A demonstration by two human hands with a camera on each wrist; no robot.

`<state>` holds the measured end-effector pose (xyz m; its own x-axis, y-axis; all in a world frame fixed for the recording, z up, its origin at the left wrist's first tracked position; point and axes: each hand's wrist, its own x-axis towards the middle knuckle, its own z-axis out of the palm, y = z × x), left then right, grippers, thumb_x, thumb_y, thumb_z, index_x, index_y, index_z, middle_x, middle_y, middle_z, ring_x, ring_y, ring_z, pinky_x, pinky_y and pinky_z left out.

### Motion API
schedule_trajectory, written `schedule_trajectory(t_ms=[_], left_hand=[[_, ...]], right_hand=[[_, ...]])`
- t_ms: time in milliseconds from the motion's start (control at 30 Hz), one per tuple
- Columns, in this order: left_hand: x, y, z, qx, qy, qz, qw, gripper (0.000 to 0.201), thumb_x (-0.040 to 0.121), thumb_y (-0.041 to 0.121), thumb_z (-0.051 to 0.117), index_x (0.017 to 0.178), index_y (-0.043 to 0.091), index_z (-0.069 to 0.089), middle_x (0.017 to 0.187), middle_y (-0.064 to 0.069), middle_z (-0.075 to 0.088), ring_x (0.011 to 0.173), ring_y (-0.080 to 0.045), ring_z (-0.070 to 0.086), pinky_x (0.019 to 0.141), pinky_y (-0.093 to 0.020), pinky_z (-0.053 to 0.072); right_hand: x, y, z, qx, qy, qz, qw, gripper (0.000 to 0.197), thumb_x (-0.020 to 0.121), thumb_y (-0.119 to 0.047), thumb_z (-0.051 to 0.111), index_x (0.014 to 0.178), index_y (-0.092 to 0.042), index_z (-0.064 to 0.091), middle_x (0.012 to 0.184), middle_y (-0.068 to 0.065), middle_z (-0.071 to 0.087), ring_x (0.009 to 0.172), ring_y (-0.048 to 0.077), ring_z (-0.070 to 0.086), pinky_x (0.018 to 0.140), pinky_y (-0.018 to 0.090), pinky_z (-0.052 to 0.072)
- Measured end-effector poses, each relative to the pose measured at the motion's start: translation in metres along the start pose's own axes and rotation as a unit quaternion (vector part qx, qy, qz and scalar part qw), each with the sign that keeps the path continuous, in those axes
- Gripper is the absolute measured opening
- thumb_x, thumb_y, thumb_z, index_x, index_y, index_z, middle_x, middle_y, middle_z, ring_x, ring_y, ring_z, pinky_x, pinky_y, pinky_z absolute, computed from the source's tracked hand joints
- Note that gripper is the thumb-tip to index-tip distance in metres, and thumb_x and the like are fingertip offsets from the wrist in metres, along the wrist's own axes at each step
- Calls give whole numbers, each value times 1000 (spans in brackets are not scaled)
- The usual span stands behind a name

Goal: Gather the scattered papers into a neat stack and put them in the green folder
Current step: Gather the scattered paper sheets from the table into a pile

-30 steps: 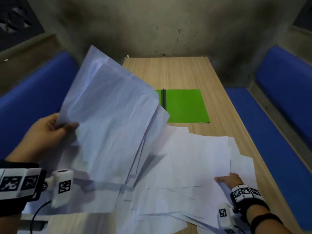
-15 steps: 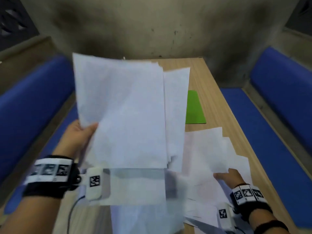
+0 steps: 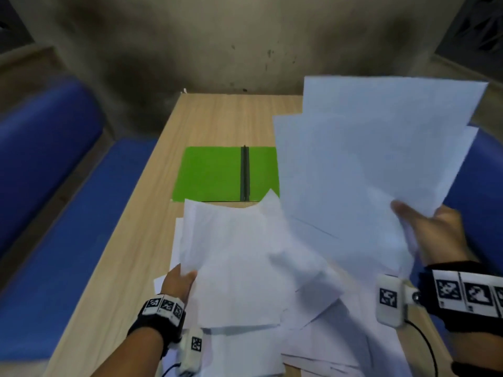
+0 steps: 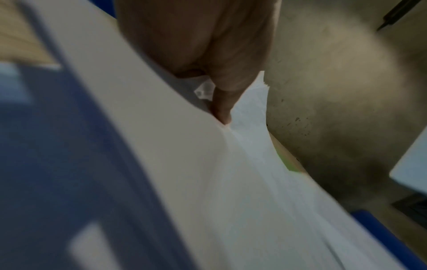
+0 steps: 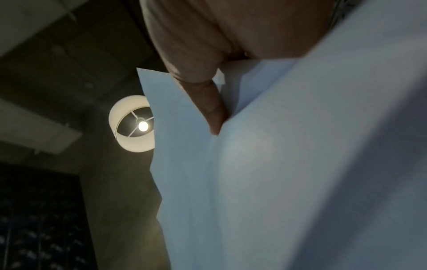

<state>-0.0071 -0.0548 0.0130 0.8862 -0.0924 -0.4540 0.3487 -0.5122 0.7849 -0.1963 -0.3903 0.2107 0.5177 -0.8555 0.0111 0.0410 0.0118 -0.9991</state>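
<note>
My right hand (image 3: 424, 227) holds a raised bundle of white sheets (image 3: 367, 159) at the right, thumb on the front and fingers hidden behind. In the right wrist view the thumb (image 5: 208, 102) pinches the same bundle (image 5: 277, 182). My left hand (image 3: 179, 281) grips the left edge of a few lifted sheets (image 3: 236, 254) near the table's front left. The left wrist view shows that thumb (image 4: 221, 106) pressed on those sheets (image 4: 231, 182). More loose papers (image 3: 326, 336) lie fanned out on the table. The green folder (image 3: 212, 172) lies open beyond them, its right half hidden by the bundle.
The narrow wooden table (image 3: 217, 118) runs away from me to a grey wall. Blue padded benches stand along its left side (image 3: 68, 213) and its right side (image 3: 481, 186). A lit ceiling lamp (image 5: 134, 124) shows in the right wrist view.
The raised bundle was at the left in my left hand and is now at the right in my right hand. My left hand now grips sheets low at the front left. The folder's left half shows.
</note>
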Motion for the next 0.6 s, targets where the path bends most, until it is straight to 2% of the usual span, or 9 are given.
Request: schedule_trajectory(t_ms=[67, 167, 233, 300, 333, 400, 467, 533, 600], left_hand=[[-2, 2, 1, 8, 2, -6, 1000, 35, 86, 8, 55, 120, -2, 54, 123, -21, 60, 107, -36, 57, 89, -38, 44], [-3, 3, 2, 9, 0, -13, 1000, 35, 88, 5, 53, 121, -4, 52, 121, -21, 59, 104, -32, 55, 81, -30, 37], [-7, 3, 2, -16, -16, -16, 1000, 33, 86, 6, 54, 118, -4, 54, 117, -18, 60, 97, -29, 55, 83, -32, 41], [-6, -2, 1, -56, -32, -24, 998, 38, 80, 15, 61, 114, 0, 56, 113, -14, 62, 97, -28, 57, 89, -37, 45], [-3, -7, 0, -72, -42, -28, 996, 41, 76, 22, 65, 112, 4, 58, 114, -15, 64, 99, -30, 60, 93, -43, 47], [1, -14, -1, -84, -75, -34, 993, 36, 75, 26, 66, 108, 14, 59, 115, -17, 65, 104, -33, 62, 97, -53, 45], [-6, -7, -2, -123, -103, -39, 986, 33, 82, 20, 63, 114, 16, 56, 118, -16, 64, 105, -33, 61, 96, -52, 46], [-14, 4, -2, -129, -128, -38, 983, 34, 88, 26, 57, 121, 18, 52, 118, -10, 63, 103, -26, 61, 92, -45, 49], [-16, 10, -3, -160, -150, -66, 973, 50, 91, 45, 45, 132, 17, 46, 131, -5, 54, 117, -27, 53, 104, -45, 41]], right_hand=[[7, -2, 4, 63, -27, 0, 998, 23, 83, -1, 61, 105, -9, 61, 70, -15, 73, 63, -4, 68, 56, 9, 52], [23, 18, 10, 111, -59, 60, 990, 31, 76, -5, 67, 106, -3, 62, 80, -8, 76, 76, 9, 72, 68, 23, 59], [26, 42, 21, 101, -106, 110, 983, 36, 65, -13, 79, 97, -5, 64, 77, -5, 76, 69, 10, 72, 64, 23, 59], [19, 74, 39, 34, -155, 164, 974, 50, 54, -15, 85, 97, -2, 63, 71, -3, 75, 59, 7, 70, 54, 16, 55], [12, 92, 50, -15, -171, 193, 966, 44, 63, -6, 79, 103, 2, 61, 74, 2, 74, 57, 8, 69, 52, 14, 53], [-2, 129, 65, -130, -176, 230, 948, 39, 77, 10, 64, 115, 9, 56, 98, 17, 68, 77, 20, 70, 65, 19, 52], [-12, 165, 75, -202, -178, 246, 931, 44, 77, 12, 64, 119, 13, 53, 121, 26, 59, 104, 33, 61, 82, 29, 44], [-20, 190, 82, -248, -191, 265, 912, 44, 76, 8, 67, 118, 12, 54, 123, 27, 58, 103, 31, 58, 86, 31, 42], [-25, 205, 87, -294, -213, 272, 891, 43, 73, 3, 71, 114, 11, 58, 117, 25, 62, 102, 30, 60, 85, 30, 44]])
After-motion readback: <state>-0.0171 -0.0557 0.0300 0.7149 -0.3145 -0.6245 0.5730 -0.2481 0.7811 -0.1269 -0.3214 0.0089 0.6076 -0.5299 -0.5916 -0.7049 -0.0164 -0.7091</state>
